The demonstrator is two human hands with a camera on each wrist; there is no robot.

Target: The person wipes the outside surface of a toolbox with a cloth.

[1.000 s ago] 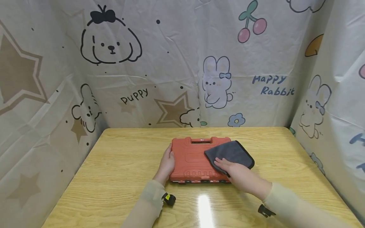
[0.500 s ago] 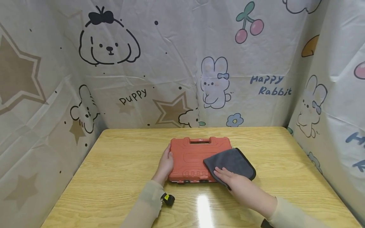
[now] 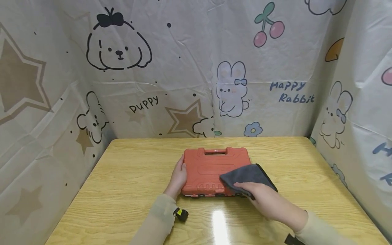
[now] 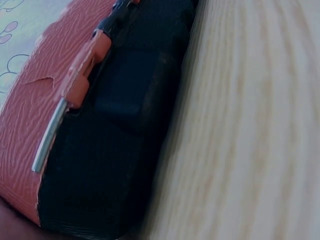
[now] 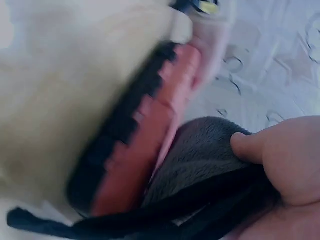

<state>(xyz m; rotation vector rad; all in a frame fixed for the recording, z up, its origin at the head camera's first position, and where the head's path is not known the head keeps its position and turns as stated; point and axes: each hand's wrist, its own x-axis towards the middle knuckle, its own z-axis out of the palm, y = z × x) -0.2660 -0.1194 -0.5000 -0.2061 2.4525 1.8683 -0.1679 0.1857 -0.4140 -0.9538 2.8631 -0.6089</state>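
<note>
A red plastic carrying case (image 3: 211,170) lies flat on the table, its handle at the far edge and its black lower half facing the near side. My left hand (image 3: 177,177) rests along the case's left side, fingers straight against it. In the left wrist view, the case's black side (image 4: 115,150) shows with a metal pin at the seam. My right hand (image 3: 263,195) holds a folded dark grey cloth (image 3: 245,175) over the near right corner of the lid. The thumb (image 5: 245,146) presses the cloth's fuzzy face in the right wrist view; its other fingers are mostly hidden.
The wood-grain table (image 3: 131,170) extends around the case on all sides. A patterned curtain (image 3: 183,68) with cartoon animals stands behind it and at both sides. A black camera (image 3: 181,214) is strapped to the left wrist.
My right hand has drawn the cloth toward the near right corner of the case, and its fingers have closed more on the cloth. The case and left hand stay in place.
</note>
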